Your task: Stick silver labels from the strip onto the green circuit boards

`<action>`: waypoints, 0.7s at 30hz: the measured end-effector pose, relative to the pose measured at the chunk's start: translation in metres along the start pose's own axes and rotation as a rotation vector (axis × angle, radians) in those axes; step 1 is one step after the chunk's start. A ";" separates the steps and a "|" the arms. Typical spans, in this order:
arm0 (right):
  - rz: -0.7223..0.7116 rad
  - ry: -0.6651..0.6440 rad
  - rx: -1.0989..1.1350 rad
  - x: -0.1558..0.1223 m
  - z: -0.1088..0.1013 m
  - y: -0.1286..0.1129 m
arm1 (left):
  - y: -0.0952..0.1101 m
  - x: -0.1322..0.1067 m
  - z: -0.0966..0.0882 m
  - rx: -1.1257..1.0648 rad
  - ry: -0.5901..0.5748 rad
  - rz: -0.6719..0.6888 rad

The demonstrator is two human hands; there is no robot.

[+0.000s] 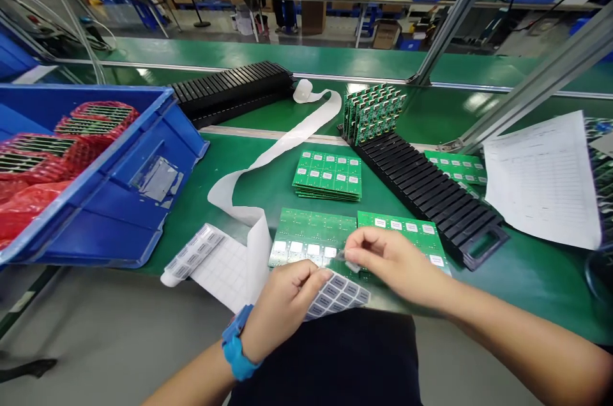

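Observation:
My left hand [287, 300], with a blue watch on the wrist, is closed on a sheet of printed labels [341, 294] at the table's front edge. My right hand [390, 259] pinches a small label [352, 265] at the right side of a green circuit board panel [318, 225]. That panel has a row of white labels along its near half; its upper row is bare. Another panel [412, 226] with white labels lies beside it, partly under my right hand. Behind them sits a stack of labelled panels [328, 171].
A blue bin [158, 182] with red mesh-wrapped boards stands left. Black slotted racks [234, 90] lie behind; the right-hand rack [416, 179] holds upright boards [373, 113]. White backing strip [287, 138] curls across the green table. A paper sheet [541, 182] is at right.

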State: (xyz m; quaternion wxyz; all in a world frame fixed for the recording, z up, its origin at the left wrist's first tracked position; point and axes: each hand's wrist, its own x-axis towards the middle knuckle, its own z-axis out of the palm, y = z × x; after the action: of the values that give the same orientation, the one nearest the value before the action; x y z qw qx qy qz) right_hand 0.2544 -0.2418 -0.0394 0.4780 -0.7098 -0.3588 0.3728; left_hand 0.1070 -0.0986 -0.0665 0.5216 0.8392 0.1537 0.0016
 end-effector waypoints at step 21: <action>0.250 -0.118 -0.597 0.054 -0.071 0.030 | -0.011 -0.017 -0.004 -0.026 -0.069 0.078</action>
State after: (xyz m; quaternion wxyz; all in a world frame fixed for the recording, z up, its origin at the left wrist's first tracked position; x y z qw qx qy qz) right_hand 0.3465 -0.2328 -0.0587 0.1777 -0.8343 -0.3893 0.3477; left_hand 0.0870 -0.0947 -0.0715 0.5370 0.8373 0.1025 -0.0051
